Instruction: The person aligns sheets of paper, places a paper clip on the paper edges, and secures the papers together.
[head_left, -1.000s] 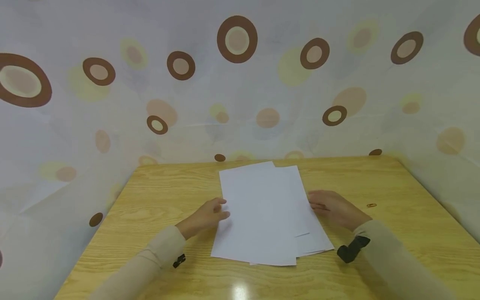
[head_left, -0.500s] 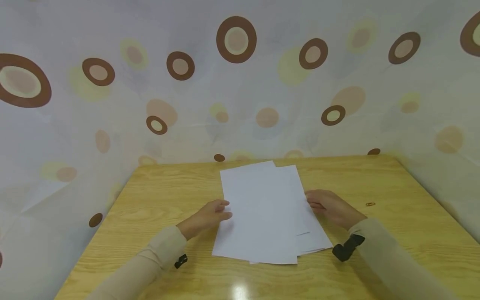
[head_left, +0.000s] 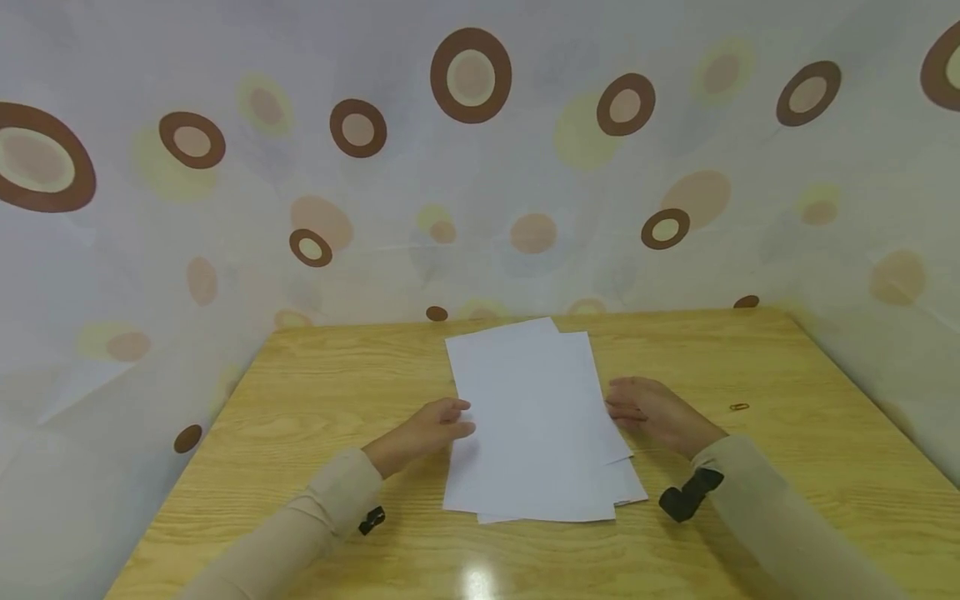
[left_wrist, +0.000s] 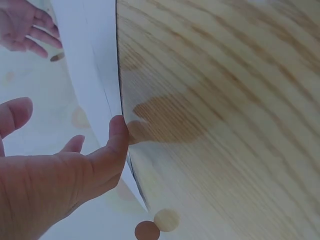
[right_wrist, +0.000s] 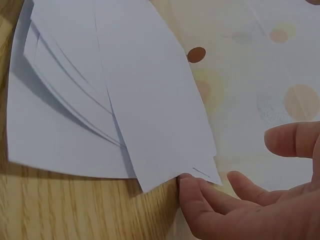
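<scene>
A loose stack of white paper sheets [head_left: 532, 425] lies on the wooden table, its sheets fanned at different angles. My left hand [head_left: 423, 432] is at the stack's left side. In the left wrist view a fingertip [left_wrist: 118, 125] touches the paper edge, with the thumb held apart. On the opposite side, my right hand [head_left: 660, 412] has its fingers at the right edge. The right wrist view has a fingertip [right_wrist: 187, 182] against the sheets' edge [right_wrist: 165, 150], the thumb raised away from them. Several offset sheet edges show there. Neither hand pinches the paper.
An orange-brown paper clip [head_left: 739, 407] lies on the table [head_left: 322, 383] to the right of my right hand. Behind the table and along both sides hangs a pale cloth [head_left: 525, 183] printed with brown and yellow circles.
The left hand has shifted a little to the right and the right hand slightly to the left. Between them the sheets have slid together, overlapping more than before.
</scene>
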